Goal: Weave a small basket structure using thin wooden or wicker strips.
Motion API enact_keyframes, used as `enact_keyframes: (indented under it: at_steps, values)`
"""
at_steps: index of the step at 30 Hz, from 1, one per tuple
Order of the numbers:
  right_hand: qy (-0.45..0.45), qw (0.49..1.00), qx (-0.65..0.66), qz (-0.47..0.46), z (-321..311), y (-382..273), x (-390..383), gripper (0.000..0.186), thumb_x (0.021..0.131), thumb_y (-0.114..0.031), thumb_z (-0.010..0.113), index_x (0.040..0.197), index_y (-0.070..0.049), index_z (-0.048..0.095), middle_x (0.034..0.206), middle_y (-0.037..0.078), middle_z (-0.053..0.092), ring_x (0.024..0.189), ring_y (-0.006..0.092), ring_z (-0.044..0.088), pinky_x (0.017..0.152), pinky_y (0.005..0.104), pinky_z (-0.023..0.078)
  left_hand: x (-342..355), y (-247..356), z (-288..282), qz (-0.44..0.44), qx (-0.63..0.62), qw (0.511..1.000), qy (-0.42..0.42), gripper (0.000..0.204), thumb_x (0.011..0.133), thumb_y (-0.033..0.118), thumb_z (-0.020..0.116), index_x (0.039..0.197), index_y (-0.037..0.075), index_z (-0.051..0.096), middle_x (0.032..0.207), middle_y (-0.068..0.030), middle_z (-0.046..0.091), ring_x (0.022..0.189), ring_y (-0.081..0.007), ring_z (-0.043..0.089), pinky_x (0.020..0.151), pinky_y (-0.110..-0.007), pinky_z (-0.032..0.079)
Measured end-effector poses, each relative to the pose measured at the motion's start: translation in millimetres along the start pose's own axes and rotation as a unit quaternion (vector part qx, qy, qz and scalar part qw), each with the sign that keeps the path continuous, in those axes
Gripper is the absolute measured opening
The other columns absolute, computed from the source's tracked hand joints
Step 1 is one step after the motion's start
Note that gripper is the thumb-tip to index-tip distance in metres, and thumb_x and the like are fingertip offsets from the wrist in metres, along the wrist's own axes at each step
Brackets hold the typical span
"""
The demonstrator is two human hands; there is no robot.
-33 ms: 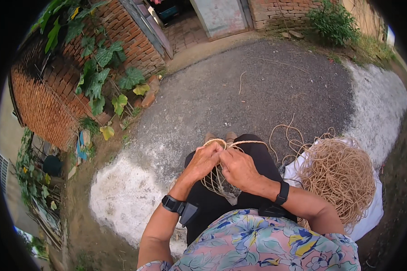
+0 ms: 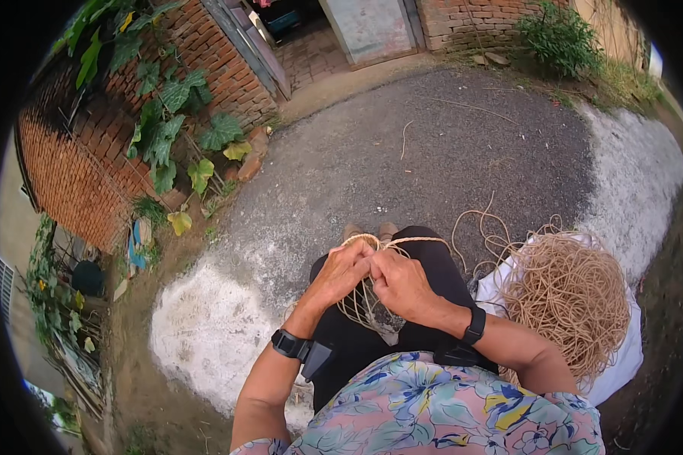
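Note:
Over my lap, my left hand (image 2: pixel 344 271) and my right hand (image 2: pixel 404 285) meet, fingers closed and pressed together. Both grip a tan twisted cord (image 2: pixel 417 239), which forms a small loop above the fingers and runs off to the right across my knee. Beneath the hands hang several loops of thin cord (image 2: pixel 350 309) between my dark-trousered thighs. What exactly the fingertips pinch is hidden. To my right, a big tangled heap of the same cord (image 2: pixel 565 303) lies on a white sheet (image 2: pixel 618 378), with loose strands trailing toward my knee.
Grey paving (image 2: pixel 341 167) spreads ahead, with a loose strand (image 2: pixel 405 139) and pale patches on it. At the far side is an open doorway (image 2: pixel 307 57) in a brick wall (image 2: pixel 224 72). Leafy vines (image 2: pixel 163 136) climb at the left. A green bush (image 2: pixel 560 42) grows at the far right.
My right hand has shifted very slightly against the left. The cord heap and everything else look the same.

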State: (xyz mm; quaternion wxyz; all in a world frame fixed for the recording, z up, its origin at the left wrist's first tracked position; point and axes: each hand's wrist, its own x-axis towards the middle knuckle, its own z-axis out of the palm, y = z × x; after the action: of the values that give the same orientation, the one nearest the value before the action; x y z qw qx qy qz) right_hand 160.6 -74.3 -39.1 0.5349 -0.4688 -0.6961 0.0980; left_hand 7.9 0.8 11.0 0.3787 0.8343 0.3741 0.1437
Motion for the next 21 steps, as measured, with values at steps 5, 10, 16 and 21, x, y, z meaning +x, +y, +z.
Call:
enact_keyframes:
  at_steps: [5,10,16,21]
  values:
    - [-0.149,0.779,0.43,0.431,-30.8,13.4,-8.7,0.015,0.086,-0.013,0.064,0.097,-0.007,0.055,0.07,0.0,0.054,0.052,0.0073,0.044,0.042,0.0241,0.026,-14.6,3.9,7.4,0.021,-0.003,0.998,0.051,0.021,0.082,0.014,0.066,0.099,0.005,0.059,0.094,-0.0094,0.062,0.094,-0.0273,0.061,0.088,-0.04,0.047]
    - [-0.344,0.779,0.342,0.397,-108.1,6.0,-18.2,0.019,0.091,-0.022,0.068,0.087,-0.003,0.067,0.072,-0.001,0.064,0.06,0.0045,0.052,0.052,0.0219,0.036,-15.1,-1.9,13.6,0.163,0.142,0.97,0.108,0.025,0.077,0.014,0.074,0.099,0.009,0.062,0.103,-0.006,0.062,0.106,-0.0272,0.058,0.1,-0.042,0.04]
    - [-0.073,0.884,0.397,0.236,-289.5,20.8,-66.2,0.023,0.08,-0.016,0.076,0.068,-0.001,0.064,0.074,0.016,0.066,0.061,0.0151,0.057,0.055,0.0283,0.045,-14.4,-12.4,20.8,0.154,0.138,0.97,0.126,0.013,0.076,0.018,0.078,0.082,0.01,0.069,0.1,-0.0032,0.065,0.102,-0.0234,0.06,0.097,-0.04,0.037]
    - [0.325,0.84,0.338,0.273,-421.1,86.0,-132.3,0.023,0.093,-0.026,0.07,0.084,-0.007,0.061,0.073,0.003,0.062,0.046,0.003,0.039,0.043,0.02,0.034,-11.8,-13.0,24.6,0.152,0.099,0.969,0.166,0.011,0.081,0.017,0.076,0.084,0.008,0.071,0.082,-0.0021,0.068,0.086,-0.0221,0.064,0.093,-0.039,0.04]
